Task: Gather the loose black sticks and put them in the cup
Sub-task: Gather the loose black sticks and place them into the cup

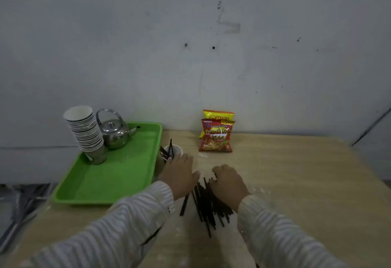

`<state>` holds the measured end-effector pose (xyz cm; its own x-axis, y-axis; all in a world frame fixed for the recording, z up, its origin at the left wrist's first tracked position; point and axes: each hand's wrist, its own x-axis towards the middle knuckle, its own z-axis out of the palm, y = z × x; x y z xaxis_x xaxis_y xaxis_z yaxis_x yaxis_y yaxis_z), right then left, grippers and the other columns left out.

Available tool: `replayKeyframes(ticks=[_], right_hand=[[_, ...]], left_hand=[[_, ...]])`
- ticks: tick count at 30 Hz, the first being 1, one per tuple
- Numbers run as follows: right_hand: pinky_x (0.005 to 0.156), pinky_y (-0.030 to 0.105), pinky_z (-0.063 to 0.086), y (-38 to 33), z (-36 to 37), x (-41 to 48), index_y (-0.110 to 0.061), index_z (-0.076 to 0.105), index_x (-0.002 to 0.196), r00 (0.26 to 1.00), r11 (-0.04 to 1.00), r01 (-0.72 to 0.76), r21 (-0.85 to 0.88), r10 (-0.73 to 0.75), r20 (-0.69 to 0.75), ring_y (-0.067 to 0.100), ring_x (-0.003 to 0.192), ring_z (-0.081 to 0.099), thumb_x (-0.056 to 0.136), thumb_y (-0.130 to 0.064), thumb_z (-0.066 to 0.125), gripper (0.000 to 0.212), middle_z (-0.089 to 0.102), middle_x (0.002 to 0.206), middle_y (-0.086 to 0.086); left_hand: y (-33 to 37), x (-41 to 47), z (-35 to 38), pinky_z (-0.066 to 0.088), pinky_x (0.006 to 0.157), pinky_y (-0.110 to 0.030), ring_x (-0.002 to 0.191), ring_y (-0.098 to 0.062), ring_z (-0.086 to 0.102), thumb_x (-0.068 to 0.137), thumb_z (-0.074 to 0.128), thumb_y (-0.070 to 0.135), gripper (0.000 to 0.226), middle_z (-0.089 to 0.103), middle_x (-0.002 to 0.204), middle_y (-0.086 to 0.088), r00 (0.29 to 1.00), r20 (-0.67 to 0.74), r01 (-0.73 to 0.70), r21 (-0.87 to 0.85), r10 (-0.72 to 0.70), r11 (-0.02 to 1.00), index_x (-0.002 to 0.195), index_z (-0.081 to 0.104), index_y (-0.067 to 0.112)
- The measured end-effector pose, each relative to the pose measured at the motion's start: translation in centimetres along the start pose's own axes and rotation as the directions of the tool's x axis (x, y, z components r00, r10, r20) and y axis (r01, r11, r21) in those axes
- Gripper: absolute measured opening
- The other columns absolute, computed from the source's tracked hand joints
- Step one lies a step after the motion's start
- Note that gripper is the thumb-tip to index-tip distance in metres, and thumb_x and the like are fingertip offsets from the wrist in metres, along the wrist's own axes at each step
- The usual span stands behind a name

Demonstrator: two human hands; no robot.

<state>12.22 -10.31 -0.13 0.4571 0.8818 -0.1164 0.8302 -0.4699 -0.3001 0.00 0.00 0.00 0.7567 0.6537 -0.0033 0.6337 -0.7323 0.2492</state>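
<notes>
A pile of loose black sticks (206, 205) lies on the wooden table (296, 183) in front of me. My right hand (229, 184) rests on the top of the pile, fingers curled over the sticks. My left hand (179, 172) reaches toward a white paper cup (176, 150) that stands beside the green tray and holds a few black sticks (168, 151) leaning out to the left. The left fingers are at the cup's rim and partly hide it; I cannot tell whether that hand grips a stick.
A green tray (118, 179) at the left holds a stack of paper cups (85, 132) and a metal kettle (114, 132). Two snack bags (216, 134) lean on the wall behind the cup. The table's right edge runs toward a wall corner.
</notes>
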Motion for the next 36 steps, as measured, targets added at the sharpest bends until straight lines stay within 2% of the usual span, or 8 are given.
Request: replayKeyframes(ticks=[5,9,11,18,23,26,30,36], right_hand=[[0.099,0.034,0.046,0.7,4.7,-0.9,-0.011,0.052,0.124,0.983,0.994,-0.102,0.029,0.096,0.154,0.024,0.117,0.049,0.088,-0.024,0.051,0.038,0.053,0.128,0.009],[0.102,0.035,0.043,0.9,7.4,-1.6,-0.010,0.044,0.131,0.972,0.992,-0.122,0.032,0.113,0.204,0.026,0.121,0.044,0.091,-0.026,0.050,0.044,0.049,0.131,0.011],[0.103,0.035,0.039,0.8,8.3,-1.9,-0.010,0.039,0.135,0.971,0.992,-0.127,0.014,0.122,0.206,0.027,0.124,0.041,0.092,-0.028,0.049,0.048,0.046,0.134,0.011],[0.101,0.034,0.038,0.2,9.6,-2.2,-0.012,0.041,0.132,0.979,0.992,-0.127,0.008,0.124,0.161,0.025,0.119,0.041,0.092,-0.023,0.045,0.041,0.048,0.131,0.010],[0.099,0.035,0.038,-0.2,9.6,-2.1,-0.011,0.041,0.131,0.980,0.989,-0.141,0.039,0.134,0.147,0.025,0.118,0.042,0.090,-0.029,0.048,0.045,0.048,0.130,0.009],[0.099,0.036,0.039,-0.2,9.6,-2.0,-0.009,0.039,0.131,0.975,0.983,-0.181,0.002,0.179,0.133,0.025,0.118,0.043,0.091,-0.035,0.047,0.049,0.048,0.130,0.010],[0.102,0.038,0.035,-0.5,10.0,-1.7,-0.009,0.033,0.137,0.983,0.994,-0.112,-0.014,0.113,0.147,0.027,0.122,0.040,0.092,-0.040,0.045,0.056,0.044,0.135,0.011],[0.100,0.038,0.037,-0.7,9.9,-0.7,-0.005,0.035,0.133,0.978,0.983,-0.149,-0.103,0.162,0.129,0.028,0.119,0.043,0.092,-0.041,0.046,0.056,0.047,0.131,0.012]], left_hand=[[-1.2,-2.1,4.6,0.028,0.108,-0.045,0.135,-0.028,0.032,0.090,0.035,0.040,0.052,0.042,0.144,-0.009,0.984,0.167,0.063,0.011,-0.064,0.998,0.135,0.036,0.014],[-2.2,-3.3,7.7,0.027,0.112,-0.044,0.136,-0.031,0.029,0.087,0.039,0.038,0.057,0.037,0.146,-0.013,0.956,0.286,0.069,0.004,-0.067,0.998,0.137,0.032,0.012],[-2.5,-4.0,8.9,0.021,0.116,-0.044,0.142,-0.030,0.021,0.087,0.040,0.039,0.062,0.028,0.153,-0.013,0.944,0.317,0.094,0.003,-0.090,0.996,0.141,0.026,0.012],[-2.8,-5.5,10.8,0.011,0.118,-0.041,0.147,-0.027,0.007,0.087,0.042,0.037,0.068,0.014,0.159,-0.011,0.952,0.294,0.094,-0.021,-0.084,0.995,0.146,0.017,0.015],[-2.5,-5.6,11.0,0.006,0.119,-0.041,0.147,-0.027,0.001,0.089,0.038,0.037,0.063,0.008,0.160,-0.009,0.951,0.309,0.041,-0.031,-0.029,0.999,0.146,0.017,0.020],[-2.4,-5.5,10.9,0.005,0.119,-0.042,0.147,-0.027,-0.001,0.090,0.037,0.035,0.061,0.005,0.161,-0.008,0.945,0.325,0.024,-0.024,-0.015,0.999,0.146,0.018,0.022],[-2.4,-5.3,10.8,0.003,0.119,-0.041,0.147,-0.026,-0.002,0.095,0.028,0.037,0.052,0.004,0.161,-0.009,0.950,0.313,0.022,-0.053,-0.005,0.998,0.146,0.020,0.027],[-2.9,-4.9,10.9,0.003,0.119,-0.041,0.147,-0.027,-0.003,0.095,0.028,0.034,0.054,0.002,0.161,-0.009,0.952,0.306,0.033,-0.042,-0.018,0.999,0.146,0.017,0.025]])
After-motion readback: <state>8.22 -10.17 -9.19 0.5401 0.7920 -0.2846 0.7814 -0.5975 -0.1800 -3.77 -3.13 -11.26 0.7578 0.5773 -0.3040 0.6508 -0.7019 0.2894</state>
